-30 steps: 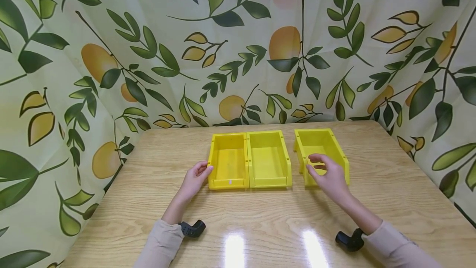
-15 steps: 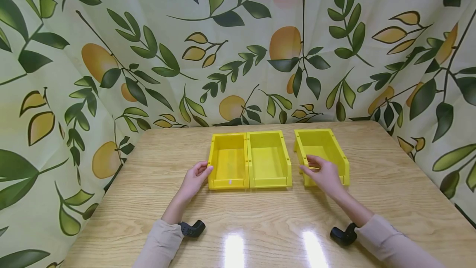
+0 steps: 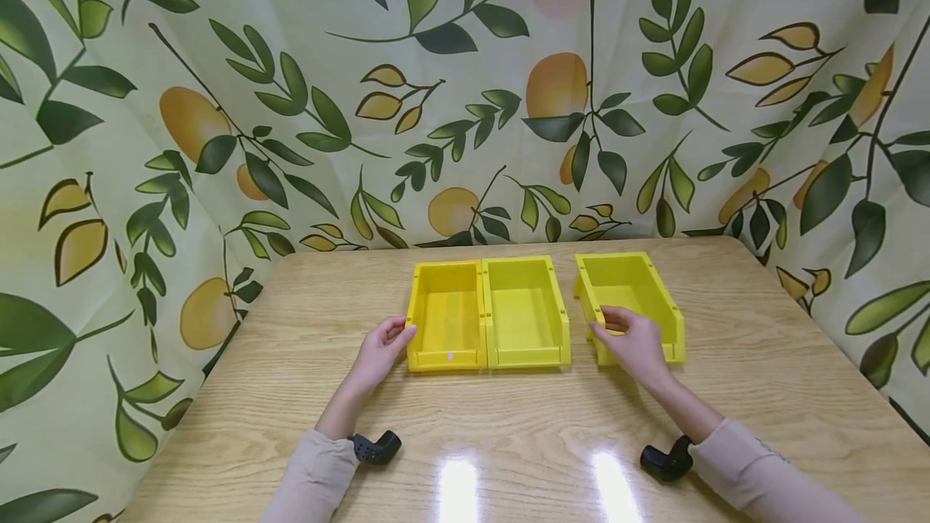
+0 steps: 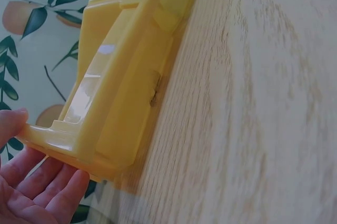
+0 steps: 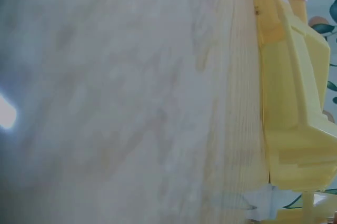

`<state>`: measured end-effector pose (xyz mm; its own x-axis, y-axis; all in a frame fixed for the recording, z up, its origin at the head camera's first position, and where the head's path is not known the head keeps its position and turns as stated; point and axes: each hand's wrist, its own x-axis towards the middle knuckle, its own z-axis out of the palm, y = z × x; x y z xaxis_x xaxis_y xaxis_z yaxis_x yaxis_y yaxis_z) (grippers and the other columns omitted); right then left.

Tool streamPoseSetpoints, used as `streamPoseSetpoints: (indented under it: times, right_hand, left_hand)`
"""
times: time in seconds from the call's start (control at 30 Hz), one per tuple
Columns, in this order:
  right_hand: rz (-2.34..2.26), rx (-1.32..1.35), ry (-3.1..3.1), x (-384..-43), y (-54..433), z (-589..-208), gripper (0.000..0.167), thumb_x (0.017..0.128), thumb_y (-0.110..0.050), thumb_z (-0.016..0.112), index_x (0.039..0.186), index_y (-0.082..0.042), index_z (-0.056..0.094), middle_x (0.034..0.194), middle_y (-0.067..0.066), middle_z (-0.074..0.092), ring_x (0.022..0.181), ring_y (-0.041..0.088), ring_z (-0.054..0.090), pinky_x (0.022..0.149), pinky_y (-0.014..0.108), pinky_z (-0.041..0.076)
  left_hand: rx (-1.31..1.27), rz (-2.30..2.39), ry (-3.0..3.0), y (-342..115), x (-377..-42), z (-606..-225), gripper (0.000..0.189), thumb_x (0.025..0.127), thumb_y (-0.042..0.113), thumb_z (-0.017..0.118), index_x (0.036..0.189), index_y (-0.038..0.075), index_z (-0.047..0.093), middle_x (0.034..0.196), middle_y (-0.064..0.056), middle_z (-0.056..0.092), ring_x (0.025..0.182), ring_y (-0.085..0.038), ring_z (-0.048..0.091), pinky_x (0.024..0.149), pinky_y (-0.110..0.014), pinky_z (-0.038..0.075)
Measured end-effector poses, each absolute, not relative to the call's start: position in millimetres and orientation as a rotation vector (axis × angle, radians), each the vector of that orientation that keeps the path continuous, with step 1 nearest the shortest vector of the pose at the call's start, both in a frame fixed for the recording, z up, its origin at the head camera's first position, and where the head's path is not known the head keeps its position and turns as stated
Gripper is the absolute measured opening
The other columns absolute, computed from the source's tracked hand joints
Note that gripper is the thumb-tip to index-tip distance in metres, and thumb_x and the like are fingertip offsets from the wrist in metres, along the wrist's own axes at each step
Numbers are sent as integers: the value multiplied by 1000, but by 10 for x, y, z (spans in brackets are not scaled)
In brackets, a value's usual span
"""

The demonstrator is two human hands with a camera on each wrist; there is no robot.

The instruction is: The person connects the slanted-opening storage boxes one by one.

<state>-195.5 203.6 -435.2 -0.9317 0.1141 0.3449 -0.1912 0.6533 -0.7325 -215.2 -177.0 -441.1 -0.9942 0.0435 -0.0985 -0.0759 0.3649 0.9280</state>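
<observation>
Three yellow plastic storage bins stand on the wooden table. The left bin (image 3: 447, 358) and the middle bin (image 3: 529, 357) sit side by side, touching. My left hand (image 3: 379, 352) pinches the left bin's front left edge; in the left wrist view, the left thumb (image 4: 11, 124) is on top of that edge and the fingers are beneath. Across a gap, the right bin (image 3: 616, 266) stands slightly turned. My right hand (image 3: 639, 349) grips its left side wall near the front, thumb outside and fingers over the wall. In the right wrist view my right hand is almost out of frame.
The table (image 3: 479, 418) reaches back to a cloth backdrop (image 3: 465, 144) printed with leaves and fruit, which also runs along both sides. A black wrist device (image 3: 378, 447) is on the left forearm, another black wrist device (image 3: 666, 460) on the right.
My right hand has moved left and slightly down, from above the right bin onto its left wall, where thumb and fingers now close. The left hand stays in place; the bins barely shift.
</observation>
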Motion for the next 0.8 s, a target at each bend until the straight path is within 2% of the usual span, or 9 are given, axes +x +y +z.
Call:
streamPoseSetpoints:
  times: [0.07, 0.13, 0.23, 0.57, 0.8]
  right_hand:
    - [1201, 17, -2473, -1951, 2032, -4359, 31, 82, -6, 71, 107, 12, 68, 99, 30, 71, 76, 14, 72, 61, 5, 49]
    - [1234, -27, -2428, -1948, 2026, -4358, 28, 82, -6, 69, 104, 11, 69, 97, 30, 72, 71, -7, 62, 60, 0, 45]
    - [1279, -87, -2353, -1950, 2018, -4351, 26, 81, -5, 69, 101, 11, 70, 95, 31, 71, 66, -25, 46, 58, -2, 43]
    - [1262, -121, -2205, -1950, 1999, -4333, 22, 78, -1, 70, 93, 15, 70, 86, 35, 70, 59, -29, 44, 54, -3, 40]
    - [1297, -160, -2132, -1962, 1981, -4337, 23, 77, -1, 71, 92, 16, 69, 86, 35, 70, 59, -29, 46, 56, -4, 41]
  left_hand:
    - [-35, 1711, 2503, -1773, -2149, -4413, 43, 99, 28, 53, 135, 3, 50, 136, -20, 57, 127, -29, 56, 108, -41, 48]
    - [-39, 1710, 2502, -1778, -2147, -4417, 44, 99, 29, 53, 135, 3, 50, 136, -20, 56, 127, -30, 56, 108, -42, 48]
    - [-41, 1707, 2505, -1787, -2144, -4421, 44, 100, 29, 52, 136, 4, 49, 137, -20, 56, 127, -30, 55, 108, -42, 47]
    - [-38, 1725, 2491, -1782, -2136, -4412, 43, 100, 28, 52, 136, 4, 50, 136, -20, 56, 127, -30, 55, 109, -43, 47]
    - [-32, 1728, 2492, -1774, -2142, -4406, 44, 99, 31, 53, 135, 5, 51, 135, -19, 57, 125, -27, 56, 108, -41, 48]
